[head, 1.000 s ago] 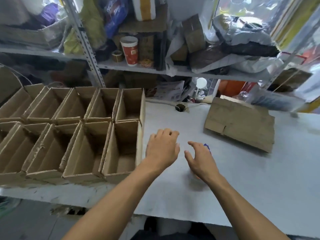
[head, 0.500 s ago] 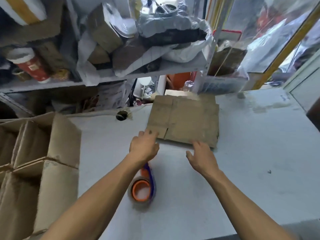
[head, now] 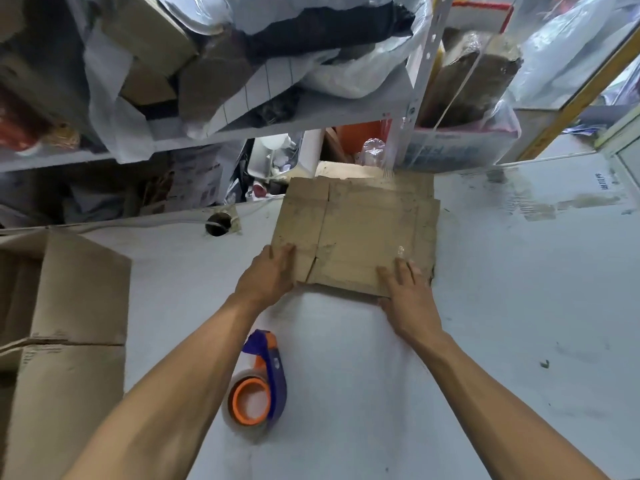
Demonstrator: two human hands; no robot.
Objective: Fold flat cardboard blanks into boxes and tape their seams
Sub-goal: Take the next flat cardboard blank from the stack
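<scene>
A white worktable (head: 502, 341) carries folded cardboard boxes (head: 69, 323) standing at its left edge and a stack of flat cardboard blanks (head: 356, 230) lying at the far side, against the shelving. Both hands meet the stack's near edge: the left hand (head: 268, 275) lies on the near left corner with fingers extended over the top, and the right hand (head: 407, 292) grips the near right corner, fingers on top, thumb at the edge. A tape dispenser (head: 258, 386) with an orange core lies between the forearms, apart from the blanks.
</scene>
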